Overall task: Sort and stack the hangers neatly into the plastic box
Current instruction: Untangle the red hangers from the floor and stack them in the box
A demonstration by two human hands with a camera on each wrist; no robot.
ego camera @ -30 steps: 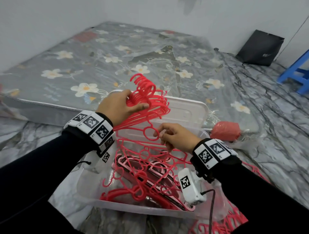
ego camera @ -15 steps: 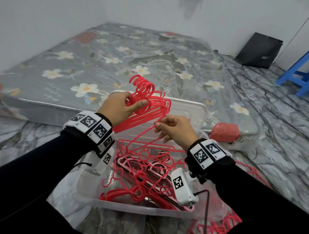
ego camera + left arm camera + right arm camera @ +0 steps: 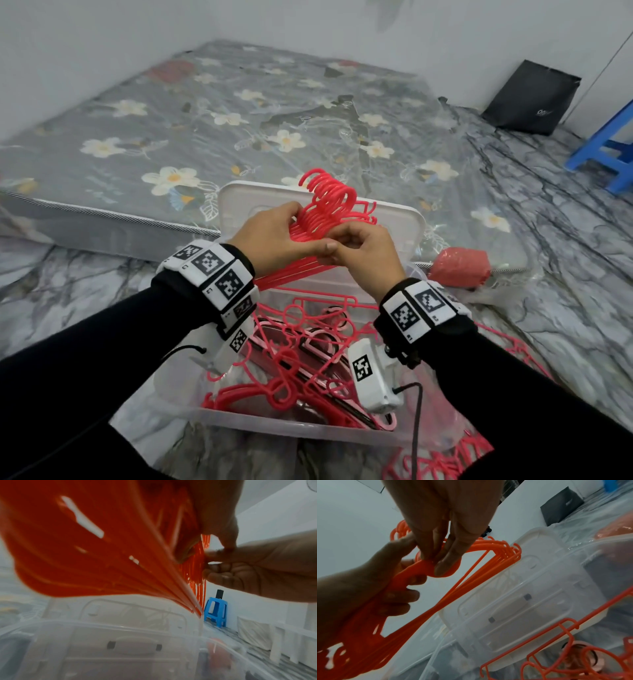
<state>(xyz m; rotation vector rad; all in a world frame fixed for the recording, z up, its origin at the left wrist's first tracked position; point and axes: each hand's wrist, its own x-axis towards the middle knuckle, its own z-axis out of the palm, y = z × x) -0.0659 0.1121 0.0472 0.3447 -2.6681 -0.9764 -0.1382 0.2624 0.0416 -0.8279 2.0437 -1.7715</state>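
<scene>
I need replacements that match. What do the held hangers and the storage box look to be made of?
Bundle of red hangers: apparently moulded plastic, smooth and slightly glossy, with thin uniform rods and rounded hooks. Plastic box: translucent, frosted-clear plastic; the loose hangers inside show through its wall.

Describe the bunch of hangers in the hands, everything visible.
The bunch of hangers is thin red plastic, many alike, hooks lined up and pointing up and away. It hangs above the clear plastic box, in front of its white lid. The left hand grips it; the right hand pinches it near the necks.
</scene>
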